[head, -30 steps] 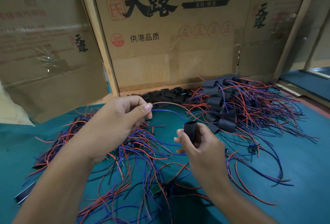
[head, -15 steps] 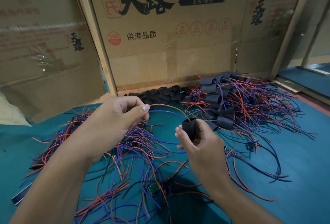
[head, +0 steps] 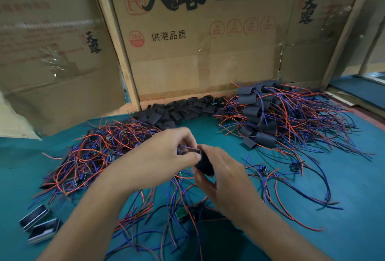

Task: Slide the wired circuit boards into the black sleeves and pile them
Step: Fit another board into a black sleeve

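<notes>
At the centre of the frame the right hand [head: 220, 175] grips a black sleeve [head: 205, 165], fingers and thumb curled round its flattened body with its mouth turned toward the other hand. The left hand [head: 164, 156] pinches the blue and red wires [head: 188, 148] right at that mouth, thumb against curled fingers; the board on those wires is hidden between the two hands, so I cannot tell how far it has gone in.

The sleeve looks like thin, soft tubing: very light, easily squashed shut. It is best held by its edges, lightly, so the opening stays a slot and not a crease. The board should be small, stiff and light, and its solder joints are the weak spot; pushing on the board's edge seems safer than tugging on the wires, which are limp and spring back into loops.

Unsleeved wired boards [head: 98, 156] lie in a tangle at middle left on the teal table mat [head: 343, 208], and more sprawl under the forearms at lower centre. Empty sleeves [head: 177, 112] sit in a heap at upper centre against the cardboard box [head: 198, 52]. The finished pile [head: 262, 119] is at upper right, wires fanned outward. Snagging in neighbouring wires is the likely nuisance when the piece is carried there.
</notes>
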`<action>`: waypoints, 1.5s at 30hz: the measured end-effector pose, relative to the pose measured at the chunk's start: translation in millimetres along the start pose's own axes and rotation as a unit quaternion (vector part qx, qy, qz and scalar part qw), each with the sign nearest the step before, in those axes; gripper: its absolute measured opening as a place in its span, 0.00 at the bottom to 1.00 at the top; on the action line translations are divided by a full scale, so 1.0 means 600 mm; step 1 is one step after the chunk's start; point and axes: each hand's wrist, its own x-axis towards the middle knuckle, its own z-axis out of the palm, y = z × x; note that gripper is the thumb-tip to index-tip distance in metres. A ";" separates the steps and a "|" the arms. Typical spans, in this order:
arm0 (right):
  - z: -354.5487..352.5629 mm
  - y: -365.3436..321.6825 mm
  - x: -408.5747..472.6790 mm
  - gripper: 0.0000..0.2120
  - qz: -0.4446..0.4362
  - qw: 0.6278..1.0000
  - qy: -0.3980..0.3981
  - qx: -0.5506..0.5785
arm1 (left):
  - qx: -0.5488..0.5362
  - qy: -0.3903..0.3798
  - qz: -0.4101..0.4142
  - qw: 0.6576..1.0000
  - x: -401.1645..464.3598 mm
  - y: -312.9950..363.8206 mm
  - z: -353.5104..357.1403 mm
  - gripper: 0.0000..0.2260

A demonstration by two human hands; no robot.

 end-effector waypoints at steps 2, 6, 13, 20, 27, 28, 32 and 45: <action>-0.002 0.006 0.004 0.20 0.018 1.000 -0.011 0.002 | -0.040 -0.002 -0.016 0.999 -0.002 -0.007 -0.002 0.08; -0.012 0.020 0.016 0.21 0.061 0.998 0.014 0.003 | -0.046 0.049 -0.016 0.998 0.008 -0.021 -0.006 0.09; -0.017 0.057 0.020 0.21 0.065 0.998 -0.012 -0.012 | -0.065 0.042 -0.040 0.996 0.019 -0.039 0.005 0.01; -0.028 0.091 0.022 0.22 0.073 0.993 -0.087 -0.007 | -0.043 0.047 -0.021 0.998 0.018 -0.036 0.004 0.12; -0.041 0.090 0.025 0.22 0.056 0.992 -0.086 -0.073 | -0.050 0.046 0.019 0.998 0.023 -0.033 0.013 0.04; -0.041 0.088 0.025 0.22 0.055 0.991 -0.089 -0.077 | -0.046 0.055 0.022 0.997 0.025 -0.033 0.016 0.04; -0.033 0.078 0.024 0.23 0.033 0.992 -0.107 -0.054 | -0.037 0.074 0.018 0.996 0.028 -0.031 0.028 0.05; -0.028 0.080 0.023 0.27 0.029 0.991 -0.124 -0.034 | -0.115 0.040 0.019 0.992 0.030 -0.027 0.038 0.02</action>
